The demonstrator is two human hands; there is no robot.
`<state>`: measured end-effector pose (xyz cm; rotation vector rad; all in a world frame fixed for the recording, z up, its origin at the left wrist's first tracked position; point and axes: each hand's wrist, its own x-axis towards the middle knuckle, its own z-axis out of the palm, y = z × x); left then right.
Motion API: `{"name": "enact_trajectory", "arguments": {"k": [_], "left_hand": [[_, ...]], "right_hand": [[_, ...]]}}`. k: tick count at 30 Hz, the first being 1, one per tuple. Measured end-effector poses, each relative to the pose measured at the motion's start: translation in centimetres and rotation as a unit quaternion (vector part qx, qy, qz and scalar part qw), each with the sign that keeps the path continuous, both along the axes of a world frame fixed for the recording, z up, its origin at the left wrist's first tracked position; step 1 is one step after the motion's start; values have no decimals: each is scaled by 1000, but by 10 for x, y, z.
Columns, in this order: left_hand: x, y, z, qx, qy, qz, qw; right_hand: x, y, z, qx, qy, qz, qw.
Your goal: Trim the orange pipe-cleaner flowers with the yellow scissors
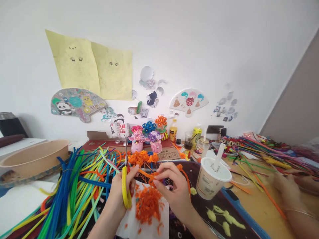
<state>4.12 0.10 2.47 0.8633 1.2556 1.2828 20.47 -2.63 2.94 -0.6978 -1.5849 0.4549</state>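
My left hand (pixel 119 192) is closed round a pair of scissors (pixel 124 186) with yellow handles, blades pointing up. Its thumb and finger also seem to pinch one end of an orange pipe cleaner (pixel 145 174). The fingers of my right hand (pixel 175 186) close on the other end, where the pipe cleaner looks curled. Below both hands, a heap of orange fuzz clippings (pixel 148 204) lies on a white sheet (pixel 128 229). Just behind the hands are orange pipe-cleaner flowers (pixel 139 158) on thin stems.
Loose coloured pipe cleaners (pixel 74 186) spread at left beside a tan oval basin (pixel 37 154). A paper cup with a straw (pixel 213 177) stands close to my right hand. Small flower pots (pixel 137 146) line the back. A co-worker's blurred hand (pixel 286 189) is at far right.
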Motion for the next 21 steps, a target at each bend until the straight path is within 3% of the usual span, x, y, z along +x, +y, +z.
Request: {"name": "enact_trajectory", "arguments": {"k": [5, 13, 21], "left_hand": [[1, 2, -2, -32, -43, -13, 998], [-2, 0, 7, -59, -84, -7, 995], [2, -3, -2, 6, -89, -10, 996]], "right_hand": [[-2, -3, -1, -3, 26, 14, 1000], [-4, -6, -2, -20, 21, 38, 999], [-5, -8, -4, -18, 41, 29, 999]]}}
